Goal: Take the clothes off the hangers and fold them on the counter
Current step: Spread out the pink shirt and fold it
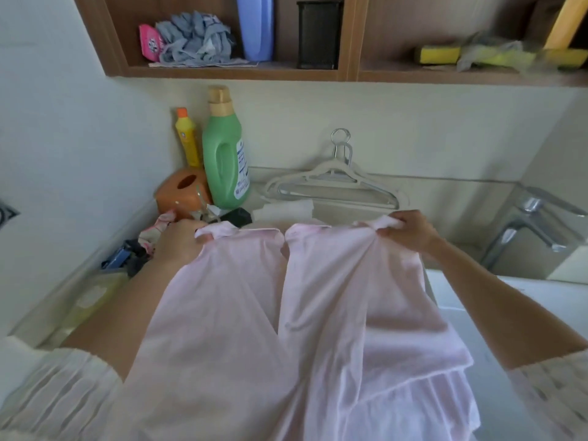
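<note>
A pale pink shirt (pixel 318 313) is stretched out in front of me, held up by its two shoulders over the counter. My left hand (pixel 178 240) grips the left shoulder and is partly hidden behind the cloth. My right hand (pixel 410 230) pinches the right shoulder, fingers curled round the fabric. The shirt's front hangs open down the middle. Empty white hangers (pixel 334 183) lie on the counter against the back wall, beyond the shirt. A folded white cloth (pixel 286 208) lies just in front of them.
A green detergent bottle (pixel 226 154), a yellow bottle (pixel 187 138) and an orange container (pixel 184 189) stand at the back left, with small clutter (pixel 136 249) beside them. A chrome tap (pixel 528 224) is at the right. A wooden shelf (pixel 229 71) hangs overhead.
</note>
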